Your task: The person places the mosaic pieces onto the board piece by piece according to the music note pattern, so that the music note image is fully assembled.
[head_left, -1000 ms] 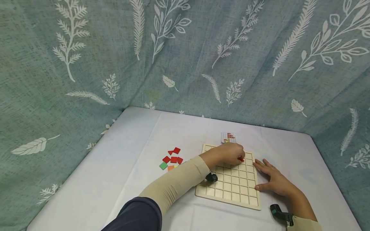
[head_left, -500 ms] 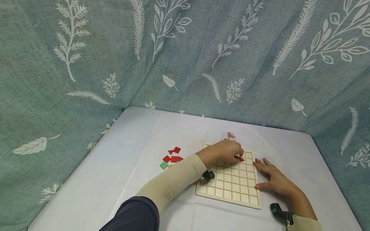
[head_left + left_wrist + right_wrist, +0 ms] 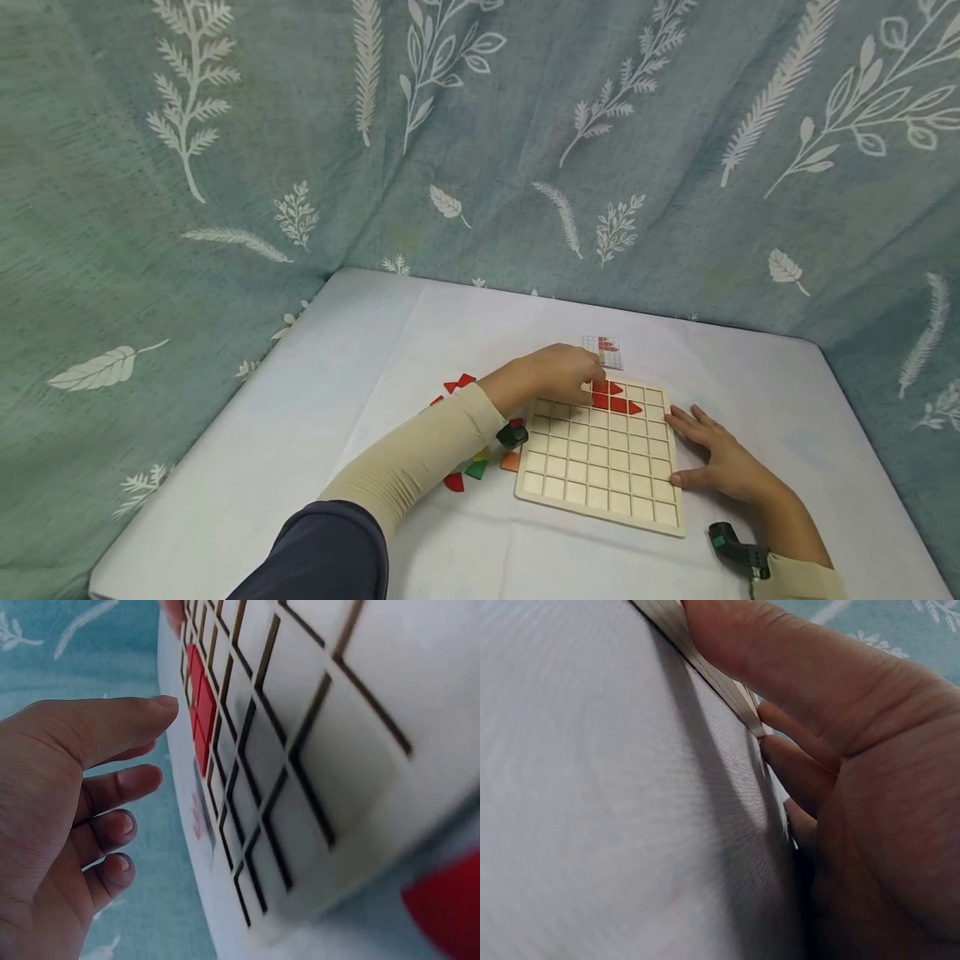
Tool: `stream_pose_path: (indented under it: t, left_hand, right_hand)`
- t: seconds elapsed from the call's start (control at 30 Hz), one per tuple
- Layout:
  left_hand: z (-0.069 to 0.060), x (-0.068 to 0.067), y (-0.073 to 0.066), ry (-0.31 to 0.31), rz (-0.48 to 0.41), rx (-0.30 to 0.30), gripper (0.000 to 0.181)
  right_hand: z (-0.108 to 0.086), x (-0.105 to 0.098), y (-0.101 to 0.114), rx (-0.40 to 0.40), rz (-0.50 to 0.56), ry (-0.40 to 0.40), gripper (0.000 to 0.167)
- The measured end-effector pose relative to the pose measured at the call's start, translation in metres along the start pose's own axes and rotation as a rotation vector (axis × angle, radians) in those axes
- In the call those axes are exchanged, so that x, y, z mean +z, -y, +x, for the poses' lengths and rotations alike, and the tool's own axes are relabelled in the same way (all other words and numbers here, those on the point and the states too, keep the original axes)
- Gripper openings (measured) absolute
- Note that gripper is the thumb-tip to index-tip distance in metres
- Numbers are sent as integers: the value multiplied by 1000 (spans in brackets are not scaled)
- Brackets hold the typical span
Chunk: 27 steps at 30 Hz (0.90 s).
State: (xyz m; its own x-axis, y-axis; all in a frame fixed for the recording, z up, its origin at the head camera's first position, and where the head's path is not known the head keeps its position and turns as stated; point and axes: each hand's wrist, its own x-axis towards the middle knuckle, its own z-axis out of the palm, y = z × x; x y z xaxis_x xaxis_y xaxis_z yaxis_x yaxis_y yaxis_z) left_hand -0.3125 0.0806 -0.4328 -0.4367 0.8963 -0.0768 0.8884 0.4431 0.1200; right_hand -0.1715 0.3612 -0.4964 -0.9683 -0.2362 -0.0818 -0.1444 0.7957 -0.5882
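Note:
My left hand is over the upper left of a pale wooden grid board. In the left wrist view its fingers are loosely bent and hold nothing. Beside its thumb, red tiles lie in the board's upper squares, forming two rows with pointed right ends. At the board's right edge, my right hand rests with spread fingers. The right wrist view shows its thumb touching the board's side.
A small printed pattern card lies behind the board. To its left, partly covered by the left forearm, are loose red tiles, a green piece and an orange tile. A leaf-patterned curtain surrounds the white table.
My left hand has let go of the red tile and drawn back to the left, uncovering the red tiles on the board. The right hand stays at the board's edge.

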Motion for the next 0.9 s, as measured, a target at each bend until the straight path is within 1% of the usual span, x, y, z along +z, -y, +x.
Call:
stream_pose_path:
  t: [0.13, 0.23, 0.3, 0.4, 0.5, 0.6, 0.67, 0.77, 0.9]
  left_hand:
    - [-4, -6, 6, 3, 10, -3, 29]
    - [-10, -6, 12, 13, 5, -15, 29]
    - [-16, -5, 16, 28, 7, -30, 28]
    - [-28, 0, 26, 37, 14, -53, 25]
    - [-44, 7, 37, 38, -9, -82, 22]
    - [-62, 13, 47, 9, -38, -114, 19]
    - [-75, 15, 53, -23, -56, -132, 19]
    - [-94, 14, 63, -64, -72, -161, 20]
    - [-118, 10, 78, -72, -71, -217, 22]
  right_hand:
    - [-1, -5, -4, -1, -7, -2, 106]
    - [-1, -6, -6, -1, 10, 1, 105]
    - [-1, -5, -7, 7, 24, 6, 106]
    - [0, -2, -7, 16, 44, 9, 107]
    - [0, 1, -6, 11, 57, 7, 107]
    - [0, 3, -5, 4, 53, 3, 107]
    - [1, 3, -4, 7, 49, -2, 108]
    - [1, 3, -4, 8, 40, -7, 108]
    - [2, 2, -5, 2, 30, -7, 108]
